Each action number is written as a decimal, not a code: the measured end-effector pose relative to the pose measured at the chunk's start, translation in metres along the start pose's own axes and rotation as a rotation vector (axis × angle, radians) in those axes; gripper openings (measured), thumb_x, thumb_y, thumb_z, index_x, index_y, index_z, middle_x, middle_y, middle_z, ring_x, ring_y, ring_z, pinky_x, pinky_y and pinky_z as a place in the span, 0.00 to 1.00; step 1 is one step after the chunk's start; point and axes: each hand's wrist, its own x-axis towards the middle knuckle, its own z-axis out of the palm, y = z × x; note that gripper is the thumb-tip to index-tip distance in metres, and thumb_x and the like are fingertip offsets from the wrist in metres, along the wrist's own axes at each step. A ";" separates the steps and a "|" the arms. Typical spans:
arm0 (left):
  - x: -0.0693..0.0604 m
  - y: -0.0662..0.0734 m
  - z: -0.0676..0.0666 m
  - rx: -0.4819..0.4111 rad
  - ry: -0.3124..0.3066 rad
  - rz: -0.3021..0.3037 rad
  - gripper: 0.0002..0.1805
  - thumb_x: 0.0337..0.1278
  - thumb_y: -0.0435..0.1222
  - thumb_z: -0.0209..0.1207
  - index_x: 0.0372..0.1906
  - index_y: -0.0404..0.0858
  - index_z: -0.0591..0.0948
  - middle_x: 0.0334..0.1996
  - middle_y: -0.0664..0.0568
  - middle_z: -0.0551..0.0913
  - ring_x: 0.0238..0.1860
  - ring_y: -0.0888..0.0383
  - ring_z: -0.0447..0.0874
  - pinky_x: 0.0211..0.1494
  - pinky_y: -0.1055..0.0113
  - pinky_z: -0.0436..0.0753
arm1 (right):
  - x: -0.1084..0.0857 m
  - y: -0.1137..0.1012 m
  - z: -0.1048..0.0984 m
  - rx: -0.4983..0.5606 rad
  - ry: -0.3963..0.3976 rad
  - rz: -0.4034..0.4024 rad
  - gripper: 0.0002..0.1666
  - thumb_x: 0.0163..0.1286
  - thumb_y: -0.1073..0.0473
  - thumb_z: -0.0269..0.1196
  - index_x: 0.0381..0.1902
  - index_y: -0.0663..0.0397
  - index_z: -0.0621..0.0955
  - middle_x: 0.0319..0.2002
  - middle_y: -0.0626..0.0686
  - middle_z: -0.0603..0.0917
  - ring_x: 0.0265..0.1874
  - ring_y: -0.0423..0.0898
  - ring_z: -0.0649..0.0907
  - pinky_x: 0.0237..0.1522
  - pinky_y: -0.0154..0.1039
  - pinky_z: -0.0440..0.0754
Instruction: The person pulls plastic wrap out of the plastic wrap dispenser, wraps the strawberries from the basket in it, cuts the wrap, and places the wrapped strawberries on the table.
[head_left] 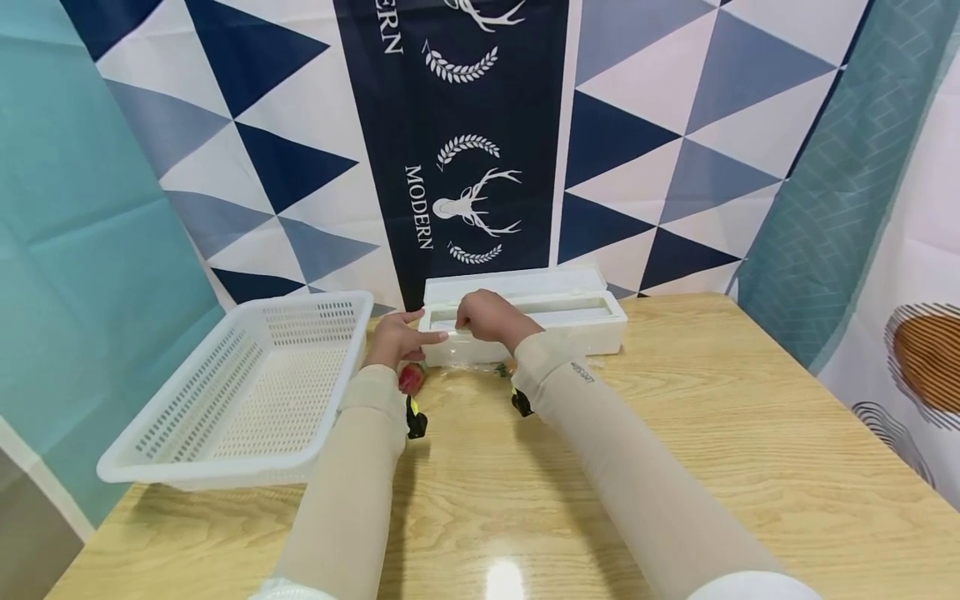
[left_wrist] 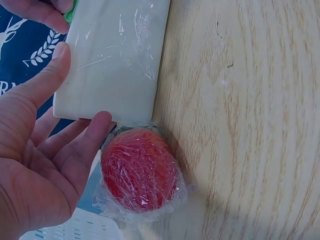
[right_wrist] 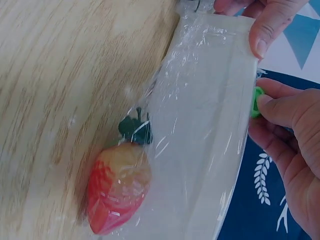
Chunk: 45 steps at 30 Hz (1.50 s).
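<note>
A white cling film box (head_left: 525, 337) with its lid (head_left: 517, 283) raised stands at the table's back edge. My left hand (head_left: 397, 339) holds its left end, thumb on the top edge and fingers around the corner. My right hand (head_left: 491, 318) pinches a small green slider (right_wrist: 257, 102) on the box's upper edge. Clear film (right_wrist: 165, 95) hangs over the front face. A round red fruit (left_wrist: 140, 170) wrapped in film lies by the box's left end. Farther right, a red and yellowish strawberry-like fruit (right_wrist: 119, 187) with green leaves lies against the front, under film.
A white plastic basket (head_left: 360, 367) stands left of my left arm, over the table's left part. The wooden table (head_left: 720, 433) extends to the right. A patterned cloth (head_left: 645, 125) hangs right behind the box.
</note>
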 end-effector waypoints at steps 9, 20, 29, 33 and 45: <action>-0.002 -0.002 0.005 -0.034 0.004 0.020 0.45 0.38 0.43 0.78 0.68 0.48 0.73 0.62 0.43 0.74 0.22 0.53 0.81 0.34 0.65 0.84 | -0.011 0.006 -0.002 -0.020 0.011 -0.001 0.08 0.63 0.69 0.65 0.38 0.57 0.89 0.39 0.53 0.88 0.45 0.50 0.84 0.53 0.42 0.79; 0.000 -0.005 -0.002 -0.023 0.019 0.004 0.45 0.40 0.44 0.77 0.69 0.50 0.72 0.67 0.44 0.68 0.24 0.54 0.81 0.35 0.65 0.84 | -0.039 0.040 -0.013 -0.038 0.014 0.019 0.10 0.62 0.73 0.63 0.35 0.59 0.89 0.38 0.55 0.88 0.43 0.51 0.84 0.53 0.45 0.79; -0.005 -0.011 0.000 -0.015 0.001 0.000 0.45 0.40 0.45 0.77 0.69 0.51 0.71 0.63 0.42 0.72 0.21 0.55 0.80 0.34 0.67 0.83 | -0.056 0.053 -0.009 0.004 0.012 0.050 0.09 0.62 0.72 0.65 0.38 0.60 0.89 0.37 0.56 0.88 0.45 0.53 0.84 0.52 0.46 0.80; -0.004 -0.008 0.002 0.006 0.004 -0.008 0.45 0.41 0.46 0.76 0.70 0.52 0.71 0.51 0.42 0.74 0.22 0.55 0.80 0.34 0.67 0.83 | -0.064 0.060 -0.015 -0.022 0.020 0.037 0.09 0.62 0.72 0.64 0.37 0.60 0.89 0.36 0.56 0.88 0.43 0.54 0.85 0.51 0.47 0.81; -0.002 -0.005 0.003 -0.002 0.019 -0.032 0.46 0.40 0.46 0.77 0.70 0.53 0.70 0.46 0.44 0.74 0.24 0.54 0.79 0.35 0.67 0.83 | -0.109 0.105 -0.031 -0.028 0.029 0.121 0.09 0.61 0.74 0.64 0.35 0.63 0.89 0.35 0.57 0.87 0.40 0.55 0.85 0.45 0.49 0.82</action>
